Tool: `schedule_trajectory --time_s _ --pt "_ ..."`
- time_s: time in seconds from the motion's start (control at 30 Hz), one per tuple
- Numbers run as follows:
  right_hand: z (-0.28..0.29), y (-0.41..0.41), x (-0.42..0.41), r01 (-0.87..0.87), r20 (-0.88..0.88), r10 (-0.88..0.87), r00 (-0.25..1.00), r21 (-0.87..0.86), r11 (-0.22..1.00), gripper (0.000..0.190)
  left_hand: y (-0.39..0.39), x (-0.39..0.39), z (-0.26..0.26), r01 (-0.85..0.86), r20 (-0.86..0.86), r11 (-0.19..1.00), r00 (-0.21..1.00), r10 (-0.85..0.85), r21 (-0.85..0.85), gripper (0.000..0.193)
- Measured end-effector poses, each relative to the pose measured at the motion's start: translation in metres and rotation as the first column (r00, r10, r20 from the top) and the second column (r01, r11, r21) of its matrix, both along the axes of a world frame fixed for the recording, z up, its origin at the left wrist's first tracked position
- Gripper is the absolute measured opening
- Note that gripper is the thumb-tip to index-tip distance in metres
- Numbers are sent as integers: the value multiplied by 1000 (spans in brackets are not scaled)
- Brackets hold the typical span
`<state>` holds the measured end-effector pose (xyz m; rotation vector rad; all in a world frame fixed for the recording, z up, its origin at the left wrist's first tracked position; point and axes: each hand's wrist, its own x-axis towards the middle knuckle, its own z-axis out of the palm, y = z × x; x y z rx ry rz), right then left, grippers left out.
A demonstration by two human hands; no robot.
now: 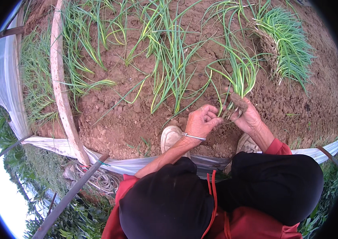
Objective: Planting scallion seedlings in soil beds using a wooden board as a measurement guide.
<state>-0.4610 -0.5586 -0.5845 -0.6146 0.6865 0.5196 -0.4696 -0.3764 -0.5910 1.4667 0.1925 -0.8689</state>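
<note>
My right hand (248, 118) grips a bunch of green onion-like seedlings (242, 77) near their roots, with brown soil clinging about the thumb and fingers. Long leaves fan upward from that grip. Close to its left is my left hand (201, 121), fingers curled and a pale bracelet (193, 136) on the wrist. Its fingertips are beside a thin seedling stem (220, 107) and some roots; whether they pinch these I cannot tell. Seedlings (176, 89) stand or droop in the brown soil (121, 116) in front of me.
A dense pile of seedlings (291, 44) lies on the soil at upper right, roots facing left. A wooden pole (58, 59) crosses the bed at left. White plastic sheeting (121, 165) edges the bed by my shoes (172, 137). A grey pole (70, 197) and coiled cord (104, 180) are at lower left.
</note>
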Motion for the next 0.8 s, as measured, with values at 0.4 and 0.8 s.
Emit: schedule_trajectory --time_s 0.4,0.8 --pt "11 9 -3 -295 71 322 944 -252 922 32 12 -2 -3 210 259 946 926 -273 248 23" --pt "4 -3 -9 -321 -38 332 943 -374 870 27 188 47 118 -721 583 693 555 593 -18 20"
